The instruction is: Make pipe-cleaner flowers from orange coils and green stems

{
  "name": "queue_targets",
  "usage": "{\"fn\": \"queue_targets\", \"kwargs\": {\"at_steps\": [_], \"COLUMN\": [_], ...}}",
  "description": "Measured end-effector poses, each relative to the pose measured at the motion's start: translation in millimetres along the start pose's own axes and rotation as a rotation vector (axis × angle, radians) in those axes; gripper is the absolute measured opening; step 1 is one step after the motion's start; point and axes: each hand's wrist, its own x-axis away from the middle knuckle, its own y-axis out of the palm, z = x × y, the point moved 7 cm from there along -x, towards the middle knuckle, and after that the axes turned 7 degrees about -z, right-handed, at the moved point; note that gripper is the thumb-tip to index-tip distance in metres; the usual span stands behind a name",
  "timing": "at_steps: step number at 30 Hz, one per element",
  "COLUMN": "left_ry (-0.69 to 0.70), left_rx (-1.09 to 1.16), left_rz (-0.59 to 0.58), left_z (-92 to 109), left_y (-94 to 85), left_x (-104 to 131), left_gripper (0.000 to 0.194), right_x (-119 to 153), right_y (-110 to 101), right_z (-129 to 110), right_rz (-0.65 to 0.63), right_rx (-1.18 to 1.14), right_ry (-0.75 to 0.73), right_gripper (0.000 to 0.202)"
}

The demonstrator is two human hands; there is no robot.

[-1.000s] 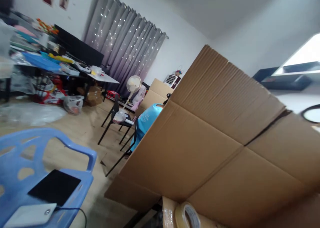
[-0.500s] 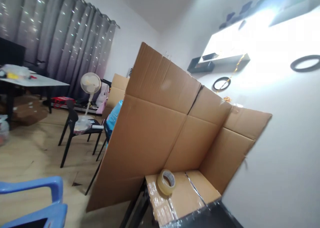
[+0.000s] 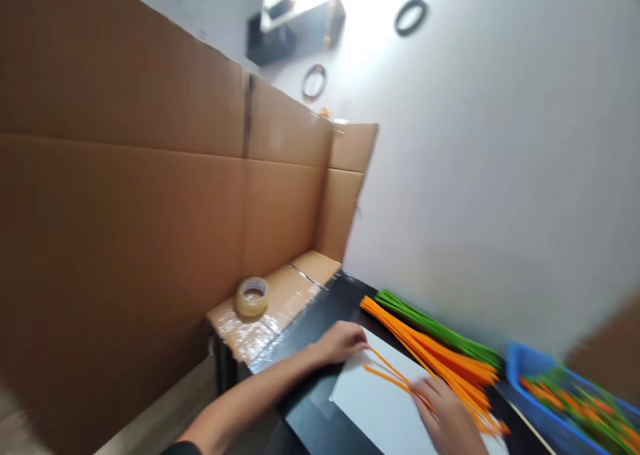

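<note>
My left hand [image 3: 343, 342] is closed in a pinch at one end of a folded orange pipe cleaner [image 3: 387, 370]. My right hand [image 3: 447, 412] grips the same pipe cleaner farther along, where its two strands come together. Both hands are over a white sheet [image 3: 373, 408] on the black table [image 3: 305, 388]. Just beyond the right hand lies a bundle of orange pipe cleaners [image 3: 435, 352], with a bundle of green pipe cleaners [image 3: 435, 325] along its wall side. Motion blur softens the fingers.
A roll of clear tape [image 3: 253, 298] rests on taped cardboard at the table's far left end. Tall cardboard panels [image 3: 165, 215] stand to the left and behind. On the right is a blue basket [image 3: 517, 362] holding orange and green pieces. A white wall [image 3: 475, 175] borders the table.
The view has swung right and down. My two hands with the orange pipe cleaner, the bundles and the basket now show; the chairs and fan have left the picture.
</note>
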Motion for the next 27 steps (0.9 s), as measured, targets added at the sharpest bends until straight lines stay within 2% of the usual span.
{"fn": "queue_targets", "kwargs": {"at_steps": [2, 6, 9, 11, 14, 16, 18, 20, 22, 24, 25, 27], "left_ry": [-0.009, -0.118, -0.198, -0.23, -0.256, -0.256, -0.245, -0.205, -0.13, 0.032, 0.127, 0.35], "left_rx": [0.105, 0.351, 0.539, 0.668, 0.834, 0.916, 0.981, 1.019, 1.038, 1.016, 0.934, 0.645], "left_rz": [-0.008, 0.007, 0.062, 0.122, 0.223, 0.294, 0.402, 0.526, 0.608, 0.708, 0.731, 0.761], "left_z": [-6, -26, -36, -38, -38, -34, -28, -13, 13, 50, 73, 123], "left_y": [-3.3, -1.4, 4.1, 7.0, 6.6, -2.5, -24.2, -57.1, -92.0, -123.5, -133.9, -139.0], "left_x": [-1, -15, -25, -27, -26, -25, -25, -27, -33, -35, -35, -28], "left_gripper": [0.013, 0.031, 0.038, 0.04, 0.04, 0.036, 0.031, 0.024, 0.025, 0.023, 0.02, 0.022], "right_x": [-12, -41, -40, -32, -20, -17, -18, -20, -21, -22, -22, -22], "right_y": [2, 9, 18, 7, -19, -32, -36, -31, -23, -17, -17, -23], "right_z": [-16, -45, -65, -73, -81, -83, -83, -86, -91, -94, -96, -95], "right_rz": [-0.06, -0.022, 0.007, 0.161, 0.419, 0.498, 0.503, 0.456, 0.4, 0.377, 0.38, 0.412], "right_rx": [0.021, 0.002, 0.068, 0.17, 0.222, 0.125, 0.051, 0.066, 0.119, 0.128, 0.109, 0.021], "right_ry": [0.014, 0.0, -0.062, -0.044, -0.014, -0.025, -0.024, -0.025, -0.035, -0.035, -0.03, 0.007], "right_gripper": [0.013, 0.006, 0.007, 0.007, 0.008, 0.013, 0.017, 0.019, 0.021, 0.024, 0.025, 0.025]}}
